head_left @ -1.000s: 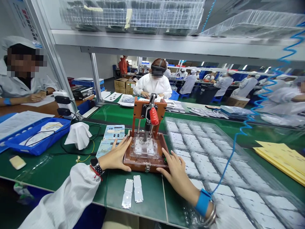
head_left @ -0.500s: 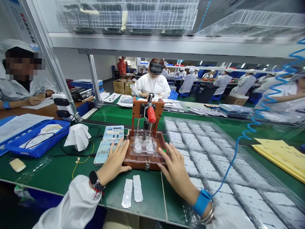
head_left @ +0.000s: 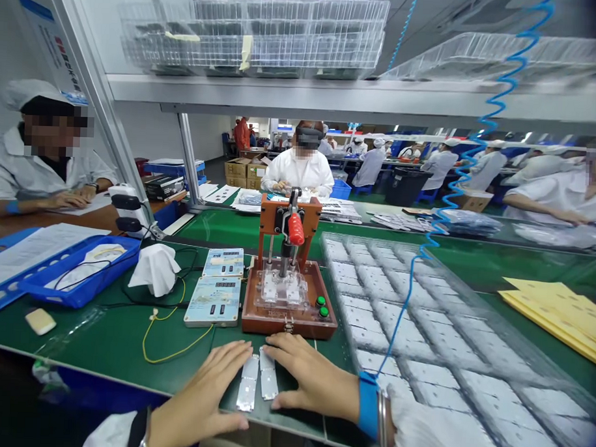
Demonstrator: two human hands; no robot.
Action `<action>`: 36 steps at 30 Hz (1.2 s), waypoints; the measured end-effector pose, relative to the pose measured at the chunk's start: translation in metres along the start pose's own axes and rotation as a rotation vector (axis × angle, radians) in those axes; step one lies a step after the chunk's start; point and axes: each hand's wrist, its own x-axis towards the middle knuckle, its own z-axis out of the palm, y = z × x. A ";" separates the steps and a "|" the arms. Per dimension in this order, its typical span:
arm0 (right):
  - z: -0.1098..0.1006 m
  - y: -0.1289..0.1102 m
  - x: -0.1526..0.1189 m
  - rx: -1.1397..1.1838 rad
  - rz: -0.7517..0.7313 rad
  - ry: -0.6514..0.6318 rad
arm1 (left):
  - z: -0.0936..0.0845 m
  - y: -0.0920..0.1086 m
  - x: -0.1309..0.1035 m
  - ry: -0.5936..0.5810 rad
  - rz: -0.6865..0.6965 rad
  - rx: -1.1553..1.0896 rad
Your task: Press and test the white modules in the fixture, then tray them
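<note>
Two slim white circuit-board strips lie side by side on the green bench near its front edge. The fingers of my left hand (head_left: 207, 393) reach beside the left strip (head_left: 247, 386), fingertips at its upper end. My right hand (head_left: 302, 377) lies over the upper right part of the right strip (head_left: 269, 380). Both hands have their fingers stretched out and thumbs apart; whether they touch the strips I cannot tell. Just beyond my fingertips stands a brown test fixture (head_left: 289, 322) with a red-handled toggle clamp (head_left: 295, 228), a clear acrylic plate and two green buttons (head_left: 321, 306).
Clear trays (head_left: 463, 327) of white boards fill the right side, with yellow sheets (head_left: 556, 317) beyond. Two meter boxes (head_left: 212, 300), a yellow wire and a blue tray (head_left: 80, 287) are at left. A coiled blue cord (head_left: 403, 312) runs to my right wristband. Co-workers sit across and left.
Both hands have come back from the sides of the test fixture toward me and down to the two board strips. The blue cord has swung left with my right wrist.
</note>
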 end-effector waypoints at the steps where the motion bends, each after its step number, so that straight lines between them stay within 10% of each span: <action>1: 0.000 0.001 0.000 0.008 0.002 0.005 | -0.001 0.000 0.001 -0.013 -0.007 -0.001; 20: 0.001 0.011 -0.019 0.081 0.176 0.078 | 0.013 0.017 0.051 0.016 0.121 -0.085; 36: -0.009 0.002 -0.018 0.118 0.226 0.040 | 0.018 0.015 0.048 0.070 0.139 -0.077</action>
